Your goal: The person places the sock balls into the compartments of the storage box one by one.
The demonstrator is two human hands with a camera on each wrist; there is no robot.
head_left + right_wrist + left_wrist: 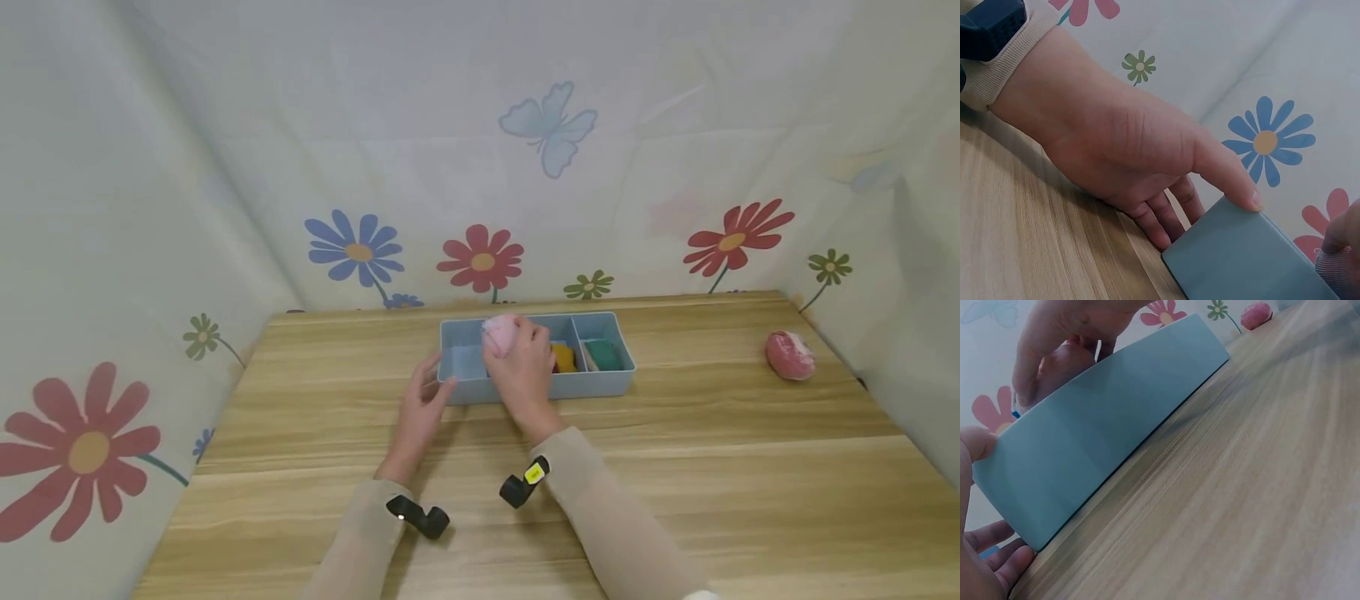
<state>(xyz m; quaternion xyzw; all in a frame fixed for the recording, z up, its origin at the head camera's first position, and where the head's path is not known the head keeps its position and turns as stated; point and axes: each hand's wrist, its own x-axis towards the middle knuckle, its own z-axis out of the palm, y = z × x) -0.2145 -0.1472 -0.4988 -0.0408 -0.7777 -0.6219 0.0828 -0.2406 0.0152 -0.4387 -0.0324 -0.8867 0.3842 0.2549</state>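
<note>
My right hand [525,367] grips a pale pink rounded bundle [501,333] over the left part of a long light-blue divided box [525,387]. Fine ribbed lines show on the bundle [1337,272] in the right wrist view; whether it is yarn or rolled cloth, I cannot tell. My left hand [420,412] holds the box's left end, the thumb on the top rim and the other fingers low at the end wall. Inside the box, a mustard-yellow bundle [564,358] lies in the middle part. A green and beige bundle [603,356] fills the right compartment.
Towards the right edge of the wooden table [712,467] lies a pink and white rounded bundle [790,355]. A flower-printed cloth [405,167] hangs behind the table and along both sides. Each wrist wears a black camera.
</note>
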